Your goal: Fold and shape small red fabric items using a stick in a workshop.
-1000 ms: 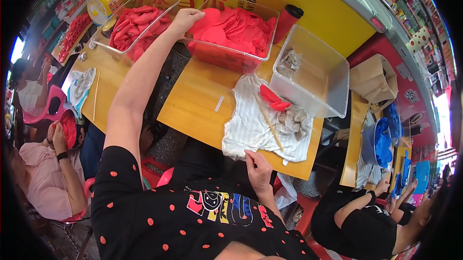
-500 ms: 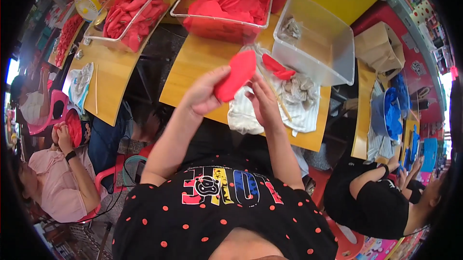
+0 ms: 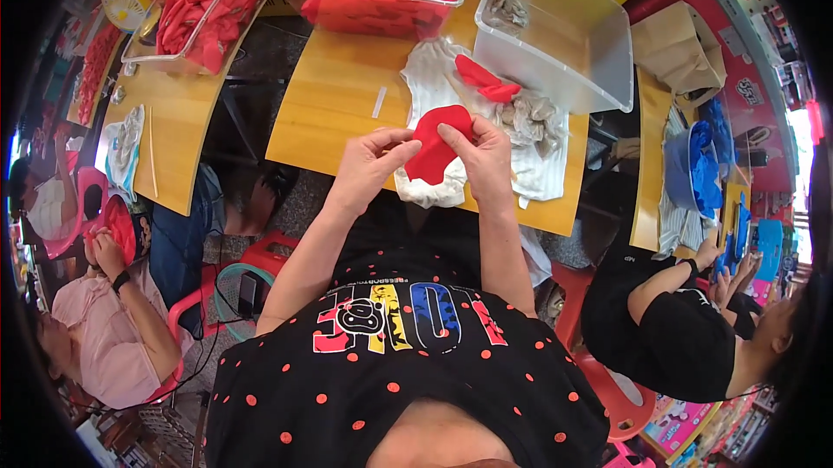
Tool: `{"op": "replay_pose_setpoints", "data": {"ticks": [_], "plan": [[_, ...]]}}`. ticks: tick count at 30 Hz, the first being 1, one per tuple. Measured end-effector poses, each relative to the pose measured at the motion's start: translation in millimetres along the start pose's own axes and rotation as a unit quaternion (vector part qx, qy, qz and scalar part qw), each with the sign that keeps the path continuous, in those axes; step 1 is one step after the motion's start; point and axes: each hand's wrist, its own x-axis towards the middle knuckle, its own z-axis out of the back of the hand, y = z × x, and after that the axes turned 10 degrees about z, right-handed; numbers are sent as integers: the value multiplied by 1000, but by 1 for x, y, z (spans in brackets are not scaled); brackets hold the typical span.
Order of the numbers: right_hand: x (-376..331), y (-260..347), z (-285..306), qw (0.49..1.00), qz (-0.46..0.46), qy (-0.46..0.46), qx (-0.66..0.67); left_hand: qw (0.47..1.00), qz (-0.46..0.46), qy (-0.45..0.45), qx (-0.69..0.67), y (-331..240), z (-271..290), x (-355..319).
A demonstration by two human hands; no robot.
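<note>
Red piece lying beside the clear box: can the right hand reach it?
Probably yes: the folded red piece lies just beyond the right hand, nothing tall between, though that hand holds another red piece.

Left of the white cloth (image 3: 425,69), a hand could pass low over the surface (image 3: 317,117), with just a thin strip (image 3: 379,103) lying there. Beyond, the tub (image 3: 382,0) of red pieces bars the way forward. To its right, the clear bin (image 3: 599,86) blocks a low path with its walls, though its open top can be entered from above. Near that bin, a red piece (image 3: 488,80) and a crumpled bundle (image 3: 531,124) crowd the room beyond the right hand (image 3: 488,160)
</note>
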Motion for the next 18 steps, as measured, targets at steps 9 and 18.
{"op": "replay_pose_setpoints", "data": {"ticks": [9, 18], "plan": [[-7, 3, -4, 1000, -23, -11, 13, 997, 53, 8, -61, 10, 1, 6], [-14, -27, 23, 989, -81, 15, 126, 930, 187, 92, -304, 11, 4, 7]]}}
